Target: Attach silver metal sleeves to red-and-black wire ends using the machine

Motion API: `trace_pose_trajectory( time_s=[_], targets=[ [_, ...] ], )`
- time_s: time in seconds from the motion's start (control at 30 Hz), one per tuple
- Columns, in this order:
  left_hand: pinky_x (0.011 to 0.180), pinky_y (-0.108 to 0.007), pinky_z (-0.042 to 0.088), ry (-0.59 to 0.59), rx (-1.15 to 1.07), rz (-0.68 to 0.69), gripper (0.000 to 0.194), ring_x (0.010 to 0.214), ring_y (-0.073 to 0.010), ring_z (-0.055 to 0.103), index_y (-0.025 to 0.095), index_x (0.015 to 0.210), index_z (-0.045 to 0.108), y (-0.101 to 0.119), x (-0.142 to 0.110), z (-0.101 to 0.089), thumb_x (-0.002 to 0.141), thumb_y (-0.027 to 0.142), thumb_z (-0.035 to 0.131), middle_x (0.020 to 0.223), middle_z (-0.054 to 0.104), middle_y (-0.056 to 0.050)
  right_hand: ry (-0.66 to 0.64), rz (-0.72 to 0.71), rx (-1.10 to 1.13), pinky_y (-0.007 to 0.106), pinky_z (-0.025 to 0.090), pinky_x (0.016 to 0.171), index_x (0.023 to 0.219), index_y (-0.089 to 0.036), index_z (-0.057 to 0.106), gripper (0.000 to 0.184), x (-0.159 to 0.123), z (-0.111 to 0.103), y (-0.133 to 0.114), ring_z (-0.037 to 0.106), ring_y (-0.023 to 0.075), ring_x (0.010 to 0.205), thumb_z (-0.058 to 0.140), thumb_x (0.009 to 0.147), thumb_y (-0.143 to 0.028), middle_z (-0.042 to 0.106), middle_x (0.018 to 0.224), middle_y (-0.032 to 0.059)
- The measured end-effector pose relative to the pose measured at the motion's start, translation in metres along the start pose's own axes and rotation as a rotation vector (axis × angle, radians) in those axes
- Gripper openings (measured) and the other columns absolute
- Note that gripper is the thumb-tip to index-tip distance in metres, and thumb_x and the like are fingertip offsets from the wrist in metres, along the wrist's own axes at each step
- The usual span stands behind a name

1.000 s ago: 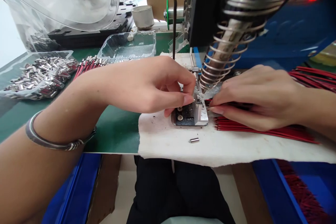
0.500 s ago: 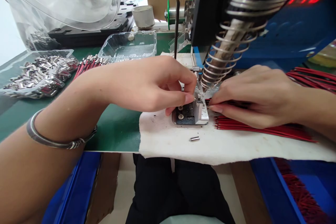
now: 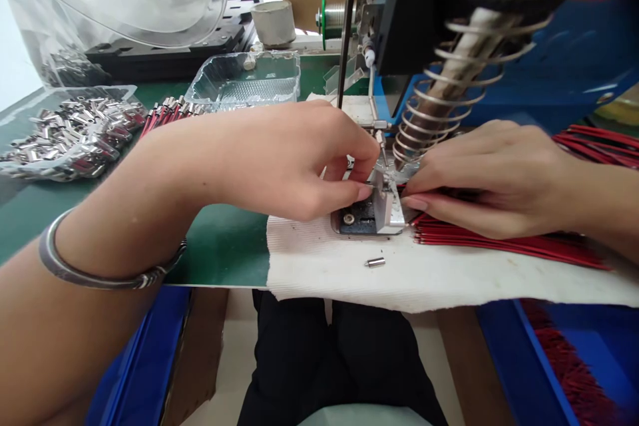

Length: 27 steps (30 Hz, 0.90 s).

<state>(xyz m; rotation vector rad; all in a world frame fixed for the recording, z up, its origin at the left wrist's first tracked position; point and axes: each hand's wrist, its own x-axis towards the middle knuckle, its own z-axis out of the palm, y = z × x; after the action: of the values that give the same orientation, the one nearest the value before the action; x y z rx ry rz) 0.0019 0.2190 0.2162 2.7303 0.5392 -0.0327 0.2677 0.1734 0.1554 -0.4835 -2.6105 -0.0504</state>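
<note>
My left hand [image 3: 319, 166] is closed in a pinch at the left side of a small metal fixture [image 3: 389, 210]; what its fingertips hold is hidden. From the right, my right hand [image 3: 489, 180] pinches a thin wire close to the fixture, its length mostly covered by the fingers. Beneath that hand lies a bundle of red wires [image 3: 499, 246]. Just above the fixture, between both hands, points the slanted soldering iron [image 3: 429, 103] with a coil spring around it. One loose metal connector [image 3: 375, 262] lies on the white cloth [image 3: 324, 273] in front.
At left stand a clear tray [image 3: 74, 136] heaped with metal connectors and a bunch of red wires with metal ends [image 3: 170, 110]. Behind are a clear plastic tray [image 3: 249, 90], a tape roll [image 3: 273, 23] and a solder spool [image 3: 337, 16]. The blue machine [image 3: 559, 66] rises at right.
The whole view has shifted slightly, so the fixture and iron appear a little further right. Both hands keep their places at the fixture, with the same pinching grips.
</note>
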Motion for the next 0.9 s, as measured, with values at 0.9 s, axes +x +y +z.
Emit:
trace_pose_trajectory(
  time_s=[0.9],
  targets=[
    [0.064,-0.032,0.035,0.019,-0.006,0.004,0.019,0.066,-0.0168,0.054,0.018,0.084,0.074,0.0003,0.0010,0.0019,0.096,0.019,0.059,0.079,0.072,-0.004,-0.009,0.018,-0.003,0.024,0.045,0.059,0.092,-0.020,0.067,0.017,0.0000,0.0003,0.0013,0.060,0.0102,0.061,0.060,0.108,-0.022,0.070,0.077,-0.0012]
  ],
)
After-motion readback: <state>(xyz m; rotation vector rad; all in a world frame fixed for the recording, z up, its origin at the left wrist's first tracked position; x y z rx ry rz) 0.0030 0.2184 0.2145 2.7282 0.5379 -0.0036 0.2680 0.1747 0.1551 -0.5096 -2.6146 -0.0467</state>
